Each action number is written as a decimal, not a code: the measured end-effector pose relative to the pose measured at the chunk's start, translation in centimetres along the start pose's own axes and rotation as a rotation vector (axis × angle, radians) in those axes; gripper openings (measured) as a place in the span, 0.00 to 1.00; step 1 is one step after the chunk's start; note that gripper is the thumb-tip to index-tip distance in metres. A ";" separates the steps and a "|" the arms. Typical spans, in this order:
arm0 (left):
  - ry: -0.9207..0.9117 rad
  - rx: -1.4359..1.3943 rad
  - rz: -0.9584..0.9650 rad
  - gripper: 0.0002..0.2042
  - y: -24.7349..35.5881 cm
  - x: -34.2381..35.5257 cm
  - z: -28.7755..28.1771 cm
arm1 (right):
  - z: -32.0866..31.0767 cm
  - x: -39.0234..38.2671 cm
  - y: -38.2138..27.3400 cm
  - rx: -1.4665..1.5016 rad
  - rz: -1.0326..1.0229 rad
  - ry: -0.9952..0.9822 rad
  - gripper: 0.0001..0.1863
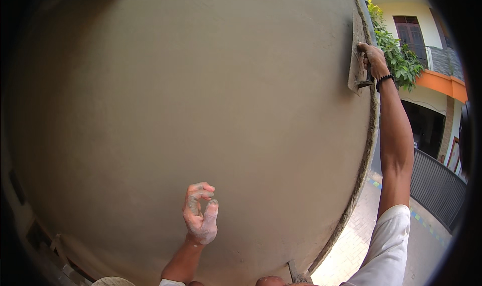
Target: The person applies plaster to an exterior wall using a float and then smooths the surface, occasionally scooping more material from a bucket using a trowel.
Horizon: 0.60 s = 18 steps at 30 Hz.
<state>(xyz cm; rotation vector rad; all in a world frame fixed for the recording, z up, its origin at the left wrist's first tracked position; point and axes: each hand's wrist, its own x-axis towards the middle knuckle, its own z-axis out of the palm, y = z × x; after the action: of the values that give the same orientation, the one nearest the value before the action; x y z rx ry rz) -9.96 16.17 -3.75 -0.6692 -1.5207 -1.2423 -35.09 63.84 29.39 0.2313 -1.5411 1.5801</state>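
A broad wall of smooth, wet-looking grey-brown plaster (201,100) fills most of the view. At its upper right edge, my right hand (373,61) grips a plastering trowel (355,67) by its handle. The trowel's long flat blade stands nearly upright along the wall, close to the rough edge. My right arm is stretched far up, with a dark beaded bracelet (384,79) at the wrist. Lower down, my left hand (201,215) is raised before the wall, empty and smeared with pale plaster. Its fingers are loosely curled, with a gap between them and the thumb.
A rough plaster edge (362,178) runs down the wall's right side. Beyond it lie a paved street (346,251), a dark slatted gate (437,185), a leafy tree (396,50) and an orange-trimmed house. A dark narrow piece (293,271) juts up at the bottom.
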 end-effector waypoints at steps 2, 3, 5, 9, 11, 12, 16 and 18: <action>0.037 0.025 0.021 0.08 -0.2 -0.2 -0.7 | 4.4 -0.3 -1.5 -0.022 -0.017 -0.034 0.15; 0.077 0.005 0.027 0.08 -0.3 -0.3 -1.0 | 7.0 -1.3 -3.1 -0.122 -0.133 -0.037 0.15; 0.153 -0.054 0.036 0.07 -0.7 -0.5 -1.2 | 12.0 -3.4 -7.6 -0.333 -0.375 -0.028 0.16; 0.283 -0.162 0.029 0.06 -1.8 -0.7 -2.7 | 22.0 -13.2 -17.3 -0.386 -0.657 -0.348 0.17; 0.345 -0.178 0.068 0.06 -2.6 -0.5 -3.0 | 26.9 -19.1 -18.1 -0.463 -0.906 -0.383 0.16; 0.369 -0.188 0.055 0.06 -2.4 -0.7 -3.3 | 28.3 -22.5 -17.4 -0.518 -0.956 -0.432 0.15; 0.425 -0.223 0.044 0.06 -1.8 -2.2 -6.1 | 26.7 -37.2 -9.7 -0.729 -1.020 -0.738 0.12; 0.449 -0.243 0.054 0.06 -1.9 -3.5 -7.1 | 24.6 -41.6 -5.0 -0.862 -1.044 -1.009 0.11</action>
<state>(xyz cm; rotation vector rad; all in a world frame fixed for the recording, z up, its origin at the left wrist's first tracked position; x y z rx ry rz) -7.95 9.60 -8.08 -0.5349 -0.9872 -1.4365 -17.98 22.69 10.08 1.2037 -2.1053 -0.1590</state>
